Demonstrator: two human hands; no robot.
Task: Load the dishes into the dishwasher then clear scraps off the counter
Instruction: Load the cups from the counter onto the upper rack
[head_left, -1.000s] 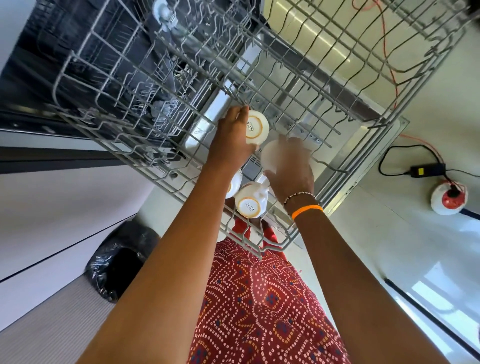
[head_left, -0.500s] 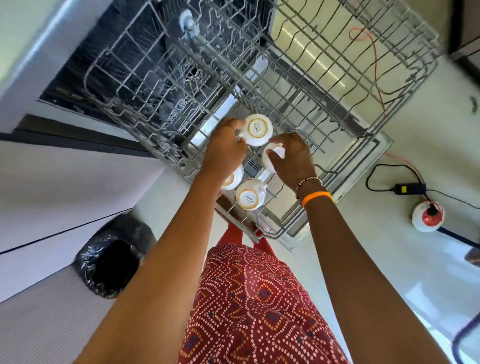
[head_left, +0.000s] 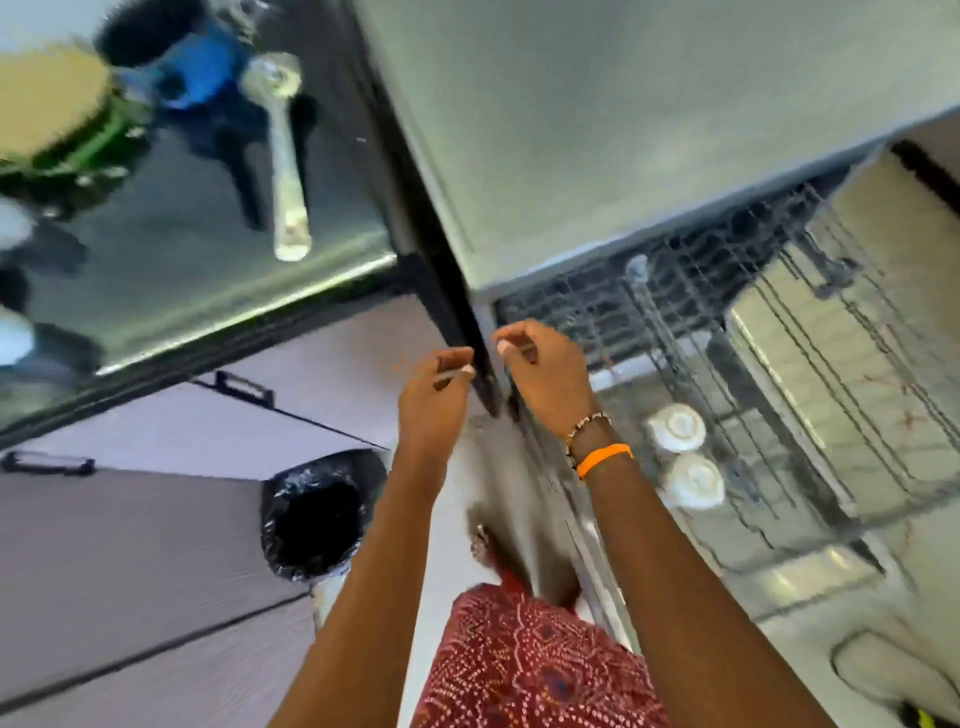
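Dark and glossy, the desk (head_left: 208, 218) fills the upper left of the head view, with the dishwasher (head_left: 597, 130) as my landmark running from the top middle down to the right. Everything is smeared by motion, so fine detail is lost.

On the desk, left of the dishwasher, I see a metal spoon (head_left: 283, 156), a blue cup (head_left: 192, 67) just beside it, and a green-rimmed plate (head_left: 57, 119) at the far left edge. Two pale blurred shapes sit lower on that edge; I cannot tell what they are. Below the desk, a bin with a black liner (head_left: 317, 512) stands on the floor near the dishwasher's front corner.

The rack (head_left: 779, 374) is pulled out of the dishwasher to the right, and two white cups (head_left: 680, 452) stand upside down in it, one just beside the other.

Both of my hands hang in front of the dishwasher's left corner, apart from the rack and the desk. The left hand (head_left: 441, 400) has its fingers loosely curled and grasps nothing I can make out. The right hand (head_left: 545, 379), with an orange band at the wrist, is likewise loosely curled and empty.

My judgement: loading is partly done, with cups racked. The spoon, the blue cup and the plate are yet to go in, and clearing scraps has not begun.
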